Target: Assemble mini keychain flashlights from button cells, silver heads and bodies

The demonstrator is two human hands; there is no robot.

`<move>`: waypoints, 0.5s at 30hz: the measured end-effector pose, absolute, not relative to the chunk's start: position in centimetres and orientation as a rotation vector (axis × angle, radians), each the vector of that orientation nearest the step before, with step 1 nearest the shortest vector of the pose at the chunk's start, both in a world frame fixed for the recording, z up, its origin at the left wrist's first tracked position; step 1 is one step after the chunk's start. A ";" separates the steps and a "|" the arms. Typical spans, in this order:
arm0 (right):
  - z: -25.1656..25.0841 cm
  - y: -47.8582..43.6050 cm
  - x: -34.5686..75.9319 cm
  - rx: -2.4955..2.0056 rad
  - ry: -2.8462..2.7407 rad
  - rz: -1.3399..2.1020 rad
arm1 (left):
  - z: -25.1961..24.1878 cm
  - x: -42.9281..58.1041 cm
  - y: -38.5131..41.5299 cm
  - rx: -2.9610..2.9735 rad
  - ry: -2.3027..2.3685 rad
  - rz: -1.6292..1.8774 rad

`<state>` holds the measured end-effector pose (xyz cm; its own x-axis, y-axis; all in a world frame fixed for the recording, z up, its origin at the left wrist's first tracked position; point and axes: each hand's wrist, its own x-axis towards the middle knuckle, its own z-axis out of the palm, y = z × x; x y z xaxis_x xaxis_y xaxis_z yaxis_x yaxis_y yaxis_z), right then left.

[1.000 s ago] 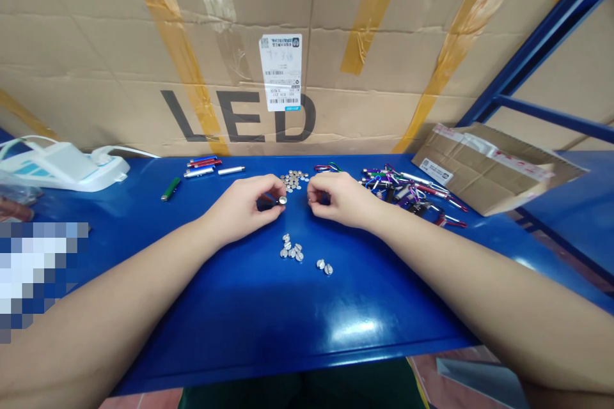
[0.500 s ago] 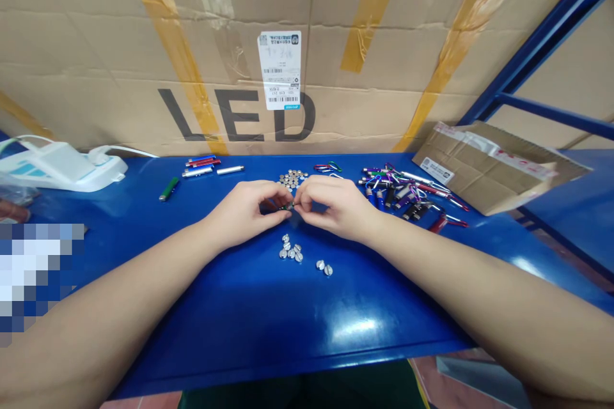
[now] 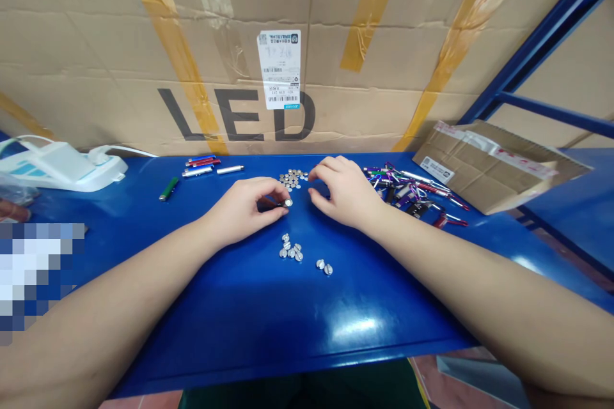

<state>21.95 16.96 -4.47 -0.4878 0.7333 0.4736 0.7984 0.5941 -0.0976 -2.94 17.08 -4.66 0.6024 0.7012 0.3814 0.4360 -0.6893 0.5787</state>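
Observation:
My left hand is closed, thumb and fingers pinching a small flashlight tube. Its round, silvery end faces right; most of the body is hidden in the hand. Apart from it, to the right, my right hand is open, thumb and fingers separated and nothing visible between them. Its fingertips are close to a cluster of button cells on the blue table. Nearer to me lie several slotted silver screw caps, with two more caps to their right.
Mini flashlights with carabiner clips are heaped on the right, before an open cardboard box. At back left are slim metal tubes, a green tube and a white power strip. A large carton stands behind the table.
My right hand has let go of the flashlight tube and moved up and right, its fingers spreading. The left hand stays in place, and the tube's round end now shows.

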 end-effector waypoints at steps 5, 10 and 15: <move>-5.0 17.5 22.1 -1.551 -2.517 -0.285 | -4.8 -3.0 17.1 2.391 0.900 0.838; -4.9 17.5 21.8 -1.541 -2.591 -0.268 | -4.8 -3.1 17.1 2.388 0.900 0.839; -4.6 17.2 21.9 -1.486 -2.597 -0.238 | -4.8 -3.1 17.2 2.390 0.905 0.838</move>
